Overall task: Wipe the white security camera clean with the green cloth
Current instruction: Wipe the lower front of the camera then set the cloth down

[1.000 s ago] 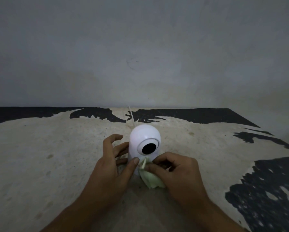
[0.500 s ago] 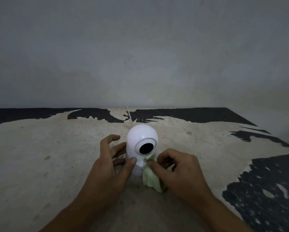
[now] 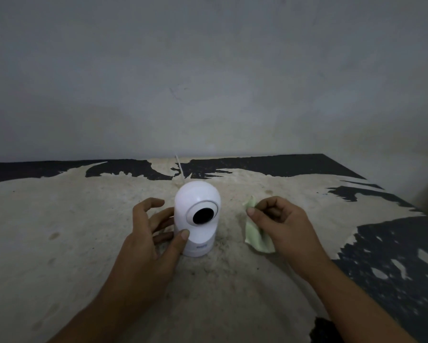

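The white security camera [image 3: 195, 206] stands upright at the middle of the worn table [image 3: 59, 243], its dark round lens facing me. My left hand [image 3: 151, 233] grips its left side, thumb pressed on the lower front and fingers curled behind. The pale green cloth [image 3: 253, 236] is pinched in my right hand [image 3: 279, 226], which hovers to the right of the camera, clear of it. Part of the cloth is hidden under my palm.
A thin white cable [image 3: 179, 169] runs from behind the camera toward the grey wall [image 3: 208, 82]. The table top is pale with black peeling patches [image 3: 393, 268] along the back and right. Its right edge slants away at the far right.
My right hand has pulled the green cloth away from the camera's lower front, moving right. The left hand keeps its hold on the camera.
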Demonstrator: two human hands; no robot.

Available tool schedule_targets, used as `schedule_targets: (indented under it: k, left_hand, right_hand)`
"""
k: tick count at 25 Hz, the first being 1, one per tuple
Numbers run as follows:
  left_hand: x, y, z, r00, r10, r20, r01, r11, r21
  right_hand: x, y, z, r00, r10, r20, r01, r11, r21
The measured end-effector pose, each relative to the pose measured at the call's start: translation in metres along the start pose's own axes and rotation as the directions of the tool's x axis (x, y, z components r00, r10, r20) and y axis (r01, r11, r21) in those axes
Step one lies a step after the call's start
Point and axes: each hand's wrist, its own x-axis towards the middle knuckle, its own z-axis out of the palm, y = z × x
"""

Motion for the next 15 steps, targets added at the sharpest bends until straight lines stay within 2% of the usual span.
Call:
schedule_targets:
  k: [4,7,11,15]
  left_hand:
    - [-0.0015,0.0021,-0.0002,1.000,-0.008,0.002,0.008,1.000,0.014]
    - [-0.0013,0.0026,0.0000,1.000,-0.017,0.009,0.017,1.000,0.010]
    - [-0.0005,0.0029,-0.0001,1.000,-0.028,0.013,0.028,1.000,0.008]
    - [-0.0005,0.0017,-0.0002,1.000,-0.017,0.011,0.017,1.000,0.013]
  right_hand:
    - [0.0030,0.0029,-0.0046,0.996,0.067,0.058,-0.070,0.996,0.048]
    - [0.0063,0.0042,-0.0057,0.996,0.088,0.029,-0.089,0.996,0.018]
    - [0.0091,0.0054,-0.0089,0.999,0.037,0.024,-0.036,0.999,-0.039]
    - [0.0088,0.0042,-0.0089,0.996,0.089,0.026,-0.087,0.993,-0.082]
